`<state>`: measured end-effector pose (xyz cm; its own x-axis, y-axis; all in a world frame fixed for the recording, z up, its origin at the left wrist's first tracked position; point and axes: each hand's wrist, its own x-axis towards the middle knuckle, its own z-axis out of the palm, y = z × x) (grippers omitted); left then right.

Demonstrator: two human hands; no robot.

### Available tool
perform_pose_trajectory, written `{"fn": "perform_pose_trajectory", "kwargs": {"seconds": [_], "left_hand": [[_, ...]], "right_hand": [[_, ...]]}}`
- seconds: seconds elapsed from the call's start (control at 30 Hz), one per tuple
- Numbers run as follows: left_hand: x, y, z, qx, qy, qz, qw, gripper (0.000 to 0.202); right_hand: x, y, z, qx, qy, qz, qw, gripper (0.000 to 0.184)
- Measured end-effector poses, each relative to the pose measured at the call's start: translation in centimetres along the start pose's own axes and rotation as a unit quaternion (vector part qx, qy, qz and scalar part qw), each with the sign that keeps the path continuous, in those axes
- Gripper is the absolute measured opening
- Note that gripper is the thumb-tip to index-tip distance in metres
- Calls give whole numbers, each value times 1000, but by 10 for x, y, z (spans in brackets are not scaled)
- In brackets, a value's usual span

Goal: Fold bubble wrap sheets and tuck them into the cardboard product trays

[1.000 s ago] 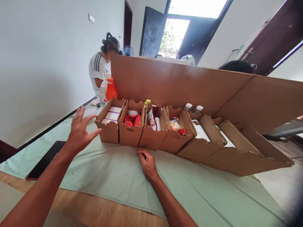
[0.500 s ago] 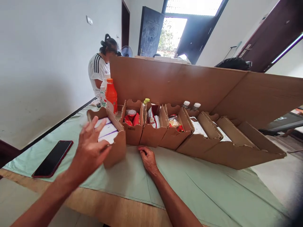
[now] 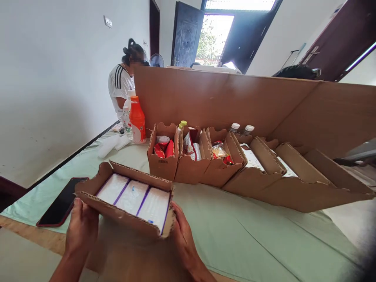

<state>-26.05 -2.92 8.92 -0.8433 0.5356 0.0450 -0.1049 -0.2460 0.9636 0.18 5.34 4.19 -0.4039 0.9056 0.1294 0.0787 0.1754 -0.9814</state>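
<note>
Between both hands, near the table's front edge, is a brown cardboard box (image 3: 117,213) with its open top turned toward me. Inside lie white packs (image 3: 132,196) with purple edges, side by side. My left hand (image 3: 84,225) grips the box's near left side, its fingertips hidden beneath. On the right end, my right hand (image 3: 183,233) presses against the cardboard, fingers partly hidden behind it. Left of the box rests a dark phone (image 3: 60,203) in a red case.
Behind runs a row of cardboard boxes (image 3: 190,170) with snack packets, before a tall cardboard panel (image 3: 211,98). An orange bottle (image 3: 136,119) and clear plastic wrap (image 3: 108,145) stand and lie at the left back. A person in white (image 3: 119,84) is beyond.
The box has come away from the row's left end, toward me, and tipped to show its packs. My left hand left its top for its side; my right hand took its other end.
</note>
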Motion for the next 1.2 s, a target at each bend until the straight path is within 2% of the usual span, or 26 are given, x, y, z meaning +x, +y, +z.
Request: {"fn": "perform_pose_trajectory", "kwargs": {"seconds": [0.07,0.13,0.27,0.33,0.4,0.43,0.47,0.53,0.63,0.7,0.8,0.9,1.0,1.07,1.13,1.2], "left_hand": [[-19,-18,10,-2,-36,-23,999,39],[-38,-37,26,-1,-73,-43,996,41],[-63,-71,62,4,-157,-75,985,53],[-56,-75,75,50,-258,-50,963,59],[-27,-67,80,173,-333,29,926,56],[-3,-59,80,258,-330,78,905,52],[24,-52,79,350,-252,132,892,46],[86,-37,76,407,-145,148,889,43],[168,-28,71,465,-18,133,875,57],[202,-30,69,488,24,117,865,62],[221,-33,69,498,32,101,861,45],[211,-28,65,477,32,91,873,32],[171,-16,51,428,30,61,901,31],[127,-9,36,383,7,24,924,38],[71,-7,22,320,-37,-12,947,49],[13,-9,11,173,-100,-102,975,56]], "right_hand": [[0,0,-6,12,43,5,999,58],[7,5,-25,2,97,-10,995,59],[23,19,-91,-107,230,-43,966,59],[22,24,-126,-191,292,-30,937,58],[15,25,-153,-253,339,-3,906,56],[9,25,-163,-269,355,14,895,55],[3,26,-170,-275,360,36,891,54],[-8,29,-177,-261,361,90,891,52],[-21,44,-180,-219,345,162,898,53],[-26,57,-179,-216,335,150,905,53],[-29,74,-180,-249,314,92,912,54],[-30,81,-183,-276,306,65,909,53],[-27,82,-184,-279,308,49,908,51],[-24,78,-181,-272,309,43,910,50],[-23,70,-173,-262,318,36,911,49],[-27,55,-161,-248,331,20,910,45]]}}
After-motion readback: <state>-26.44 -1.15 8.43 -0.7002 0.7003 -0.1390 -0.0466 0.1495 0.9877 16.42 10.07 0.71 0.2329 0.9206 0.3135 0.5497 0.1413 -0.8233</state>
